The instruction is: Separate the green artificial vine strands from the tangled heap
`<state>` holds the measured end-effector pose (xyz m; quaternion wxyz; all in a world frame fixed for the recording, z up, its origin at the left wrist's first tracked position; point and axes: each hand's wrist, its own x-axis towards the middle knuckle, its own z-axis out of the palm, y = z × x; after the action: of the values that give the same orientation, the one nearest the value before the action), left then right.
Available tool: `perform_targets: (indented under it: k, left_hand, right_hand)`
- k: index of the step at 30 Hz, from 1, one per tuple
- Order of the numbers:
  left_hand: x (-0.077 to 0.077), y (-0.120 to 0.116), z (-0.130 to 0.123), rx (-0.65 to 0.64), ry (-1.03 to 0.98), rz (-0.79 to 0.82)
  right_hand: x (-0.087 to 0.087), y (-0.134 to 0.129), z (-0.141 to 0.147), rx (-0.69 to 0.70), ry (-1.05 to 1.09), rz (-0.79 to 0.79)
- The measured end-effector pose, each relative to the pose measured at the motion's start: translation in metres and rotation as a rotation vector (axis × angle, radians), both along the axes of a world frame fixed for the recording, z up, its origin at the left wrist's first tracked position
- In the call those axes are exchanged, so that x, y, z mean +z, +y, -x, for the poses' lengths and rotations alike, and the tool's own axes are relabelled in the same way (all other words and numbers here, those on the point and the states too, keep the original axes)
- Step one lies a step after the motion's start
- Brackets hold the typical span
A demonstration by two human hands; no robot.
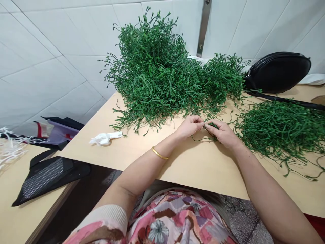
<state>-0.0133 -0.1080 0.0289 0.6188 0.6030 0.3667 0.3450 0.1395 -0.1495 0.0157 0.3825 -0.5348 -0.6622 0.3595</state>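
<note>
Close together over the table (142, 152), my two hands meet at the fingertips around a thin green artificial plant stem (213, 125). My left hand (191, 126) is closed in a pinch at the stem's end. Thumb and fingers of my right hand (223, 133) pinch the same stem, and part of it loops out below them. How the stem runs between the fingertips is too small to make out. Just beyond my hands rises a tall heap of green artificial stems (157, 74). A lower pile of similar stems (279, 125) lies right of my right hand.
A crumpled white wrapper (105, 138) lies on the table at left. A black handbag (279, 73) with a strap stands at the back right. On a lower surface at left are a black mesh bag (43, 176) and white branching pieces (11, 145). A tiled wall (83, 34) borders the back.
</note>
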Motion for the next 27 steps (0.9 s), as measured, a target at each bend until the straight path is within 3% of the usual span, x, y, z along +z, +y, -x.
perform_targets:
  k: [5, 10, 13, 22, 25, 27]
  left_hand:
    - [0.006, -0.004, -0.002, 0.027, 0.087, -0.073]
    - [0.015, -0.005, 0.003, -0.189, -0.178, 0.300]
    - [0.015, -0.004, 0.007, -0.311, -0.312, 0.433]
    - [0.008, -0.008, 0.007, -0.428, -0.420, 0.543]
    - [0.007, -0.008, 0.005, -0.398, -0.438, 0.533]
    - [0.006, -0.006, 0.004, -0.332, -0.435, 0.474]
  right_hand:
    - [-0.001, 0.001, 0.005, -0.065, 0.152, 0.080]
    - [0.006, -0.004, 0.011, -0.048, 0.466, 0.099]
    - [0.011, -0.008, 0.013, -0.030, 0.551, 0.072]
    - [0.018, -0.018, 0.011, 0.013, 0.501, 0.044]
    - [0.019, -0.016, 0.008, 0.031, 0.458, 0.018]
    - [0.020, -0.013, 0.005, 0.008, 0.314, -0.013]
